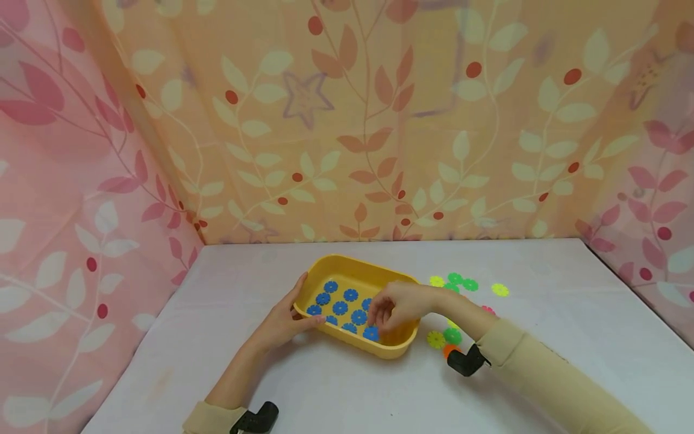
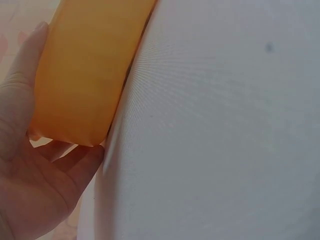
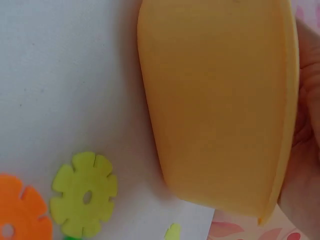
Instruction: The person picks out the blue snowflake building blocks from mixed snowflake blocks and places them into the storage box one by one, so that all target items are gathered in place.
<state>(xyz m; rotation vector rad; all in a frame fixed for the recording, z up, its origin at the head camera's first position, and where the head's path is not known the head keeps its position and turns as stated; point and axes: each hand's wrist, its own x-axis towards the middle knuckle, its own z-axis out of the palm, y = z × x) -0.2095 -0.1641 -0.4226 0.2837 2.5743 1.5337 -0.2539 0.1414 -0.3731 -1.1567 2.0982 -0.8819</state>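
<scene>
A yellow plastic basin [image 1: 347, 340] stands on the table, with several blue flower-shaped notched discs [image 1: 340, 308] spread over its floor in rough rows. My left hand [image 1: 282, 322] grips the basin's left end, thumb over the front rim and fingers round the end wall. In the left wrist view, fingertips also reach under the basin [image 2: 90, 70]. My right hand [image 1: 398, 304] is inside the basin's right half, fingers bent down beside the blue discs. Whether it pinches one is hidden. The right wrist view shows only part of that hand [image 3: 307, 150] behind the basin wall [image 3: 215, 100].
Right of the basin lie loose flower discs: green [image 1: 470, 284], yellow [image 1: 500, 290], orange [image 1: 451, 351] and pink [image 1: 488, 310], some partly behind the right forearm. The white tabletop [image 1: 347, 392] ends at a patterned curtain [image 1: 347, 150] behind and at both sides.
</scene>
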